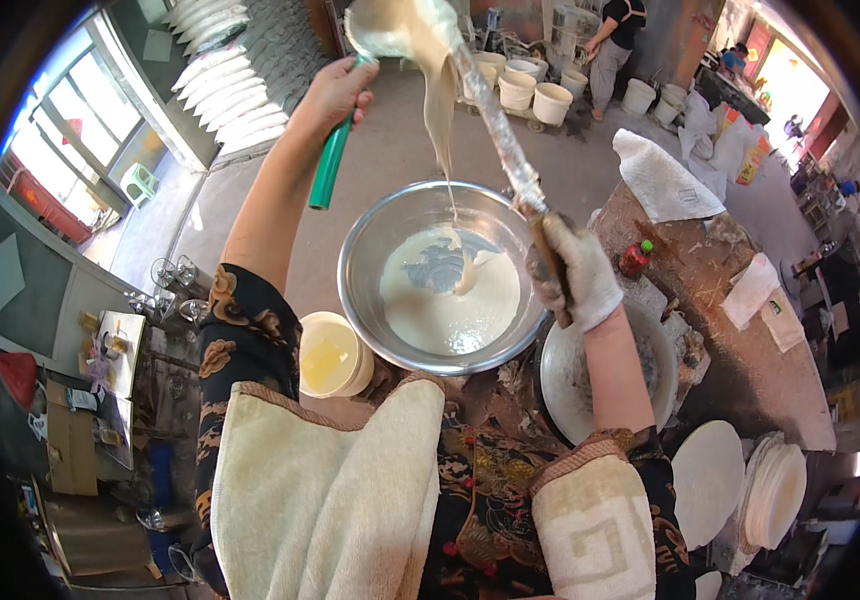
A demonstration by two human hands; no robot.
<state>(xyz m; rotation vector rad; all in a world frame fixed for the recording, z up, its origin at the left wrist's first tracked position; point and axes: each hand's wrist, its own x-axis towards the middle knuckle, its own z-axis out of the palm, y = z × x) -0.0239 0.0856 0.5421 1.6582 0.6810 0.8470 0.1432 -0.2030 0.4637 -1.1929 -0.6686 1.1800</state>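
My left hand (338, 98) is closed round a tool with a green tube handle (333, 165), held up at the ladle's rim; the tool's head cannot be made out. In my right hand (582, 268), which wears a pale, stained glove, is the wooden end of a long, crusted handle. That handle leads up to a ladle (375, 32) at the top edge, coated in cream-coloured slurry. A thick strand of slurry (440, 115) runs from it into a wide steel basin (360, 300). Pale liquid (450, 325) lies in the basin.
Left of the basin stands a cream bucket (350, 375) with yellowish contents; a pale tub (555, 385) sits to its right. A bottle (636, 258) and cloths (662, 180) lie on the brown bench (690, 270). Farther off are buckets (552, 103), stacked sacks (235, 90) and a person (618, 50).
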